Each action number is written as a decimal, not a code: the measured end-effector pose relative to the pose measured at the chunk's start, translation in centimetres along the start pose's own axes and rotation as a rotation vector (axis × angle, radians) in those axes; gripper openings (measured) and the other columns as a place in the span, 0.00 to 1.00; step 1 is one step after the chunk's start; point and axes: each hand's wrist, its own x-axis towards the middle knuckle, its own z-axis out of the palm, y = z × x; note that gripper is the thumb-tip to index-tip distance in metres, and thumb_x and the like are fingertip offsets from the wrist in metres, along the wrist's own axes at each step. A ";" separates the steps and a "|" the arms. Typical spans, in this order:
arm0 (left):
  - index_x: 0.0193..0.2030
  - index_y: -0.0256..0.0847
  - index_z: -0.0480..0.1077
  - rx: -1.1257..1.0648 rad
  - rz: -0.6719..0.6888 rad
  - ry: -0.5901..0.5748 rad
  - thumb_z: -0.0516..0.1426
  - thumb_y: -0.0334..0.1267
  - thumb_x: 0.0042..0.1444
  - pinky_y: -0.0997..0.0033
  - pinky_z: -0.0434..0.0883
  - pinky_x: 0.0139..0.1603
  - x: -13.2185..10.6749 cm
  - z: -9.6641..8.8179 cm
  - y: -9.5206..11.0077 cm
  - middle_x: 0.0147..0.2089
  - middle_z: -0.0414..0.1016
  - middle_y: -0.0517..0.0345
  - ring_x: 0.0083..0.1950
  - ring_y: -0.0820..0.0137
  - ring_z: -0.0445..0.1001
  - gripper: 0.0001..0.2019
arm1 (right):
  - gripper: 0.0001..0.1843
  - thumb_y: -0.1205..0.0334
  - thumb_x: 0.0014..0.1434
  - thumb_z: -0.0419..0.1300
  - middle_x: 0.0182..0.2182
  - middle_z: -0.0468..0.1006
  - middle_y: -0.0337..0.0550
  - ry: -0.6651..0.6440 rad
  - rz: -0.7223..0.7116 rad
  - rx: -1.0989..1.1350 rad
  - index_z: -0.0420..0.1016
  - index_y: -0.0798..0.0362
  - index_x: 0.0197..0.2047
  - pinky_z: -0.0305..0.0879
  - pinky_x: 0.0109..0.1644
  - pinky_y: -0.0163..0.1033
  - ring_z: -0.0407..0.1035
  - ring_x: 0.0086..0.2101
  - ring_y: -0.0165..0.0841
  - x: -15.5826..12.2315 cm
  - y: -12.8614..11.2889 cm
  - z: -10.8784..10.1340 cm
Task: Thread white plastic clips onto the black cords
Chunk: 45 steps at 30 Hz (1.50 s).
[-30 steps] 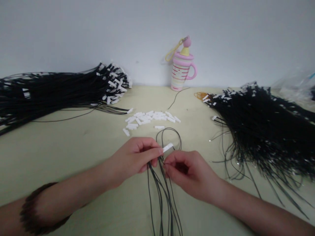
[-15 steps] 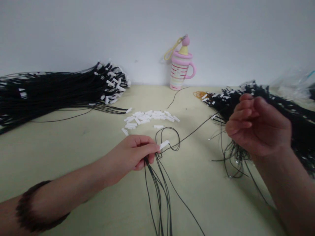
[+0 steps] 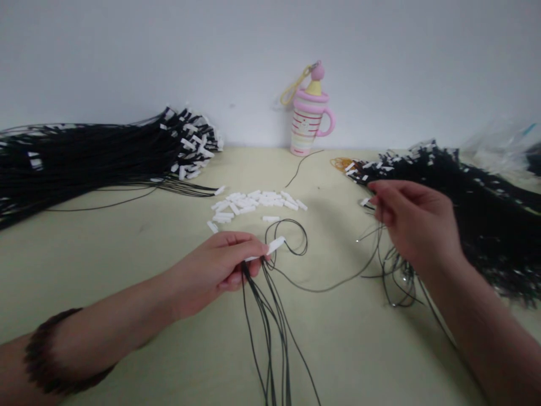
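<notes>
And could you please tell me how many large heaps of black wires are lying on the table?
2: the left heap, running past the picture's left edge, and the right heap, partly hidden behind the right hand. More could lie out of view.

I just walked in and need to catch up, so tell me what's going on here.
A person's left hand holds a small white piece along with thin black wires that hang down. The right hand is raised off to the right and pinches one black wire, which sags between the hands. Loose white pieces lie beyond the left hand, between a left wire pile and a right wire pile.
</notes>
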 end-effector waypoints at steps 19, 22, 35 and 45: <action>0.27 0.39 0.70 -0.014 0.038 -0.006 0.57 0.44 0.50 0.80 0.45 0.18 0.0 0.1 -0.1 0.21 0.62 0.65 0.20 0.80 0.50 0.10 | 0.12 0.71 0.53 0.51 0.17 0.58 0.34 -0.653 -0.329 -0.485 0.63 0.57 0.20 0.49 0.24 0.29 0.54 0.20 0.21 -7.3 0.4 4.4; 0.27 0.39 0.70 -0.011 0.045 -0.006 0.57 0.44 0.50 0.80 0.47 0.18 0.0 0.2 -0.1 0.22 0.62 0.64 0.21 0.80 0.52 0.10 | 0.12 0.71 0.54 0.51 0.17 0.58 0.33 -0.665 -0.310 -0.483 0.62 0.57 0.20 0.49 0.24 0.29 0.54 0.20 0.21 -7.5 0.5 4.5; 0.30 0.39 0.71 -0.003 0.047 0.055 0.57 0.44 0.50 0.80 0.51 0.19 0.0 0.3 -0.1 0.23 0.63 0.64 0.21 0.79 0.55 0.10 | 0.11 0.70 0.56 0.51 0.18 0.59 0.34 -0.642 -0.279 -0.457 0.63 0.57 0.22 0.50 0.25 0.29 0.55 0.21 0.22 -7.8 0.6 4.8; 0.29 0.39 0.71 0.010 0.057 0.046 0.56 0.44 0.50 0.81 0.48 0.18 -0.1 0.4 0.0 0.22 0.62 0.65 0.20 0.80 0.52 0.10 | 0.07 0.64 0.58 0.54 0.23 0.71 0.38 -0.549 -0.247 -0.426 0.71 0.55 0.33 0.57 0.27 0.29 0.63 0.23 0.24 -7.6 1.3 5.1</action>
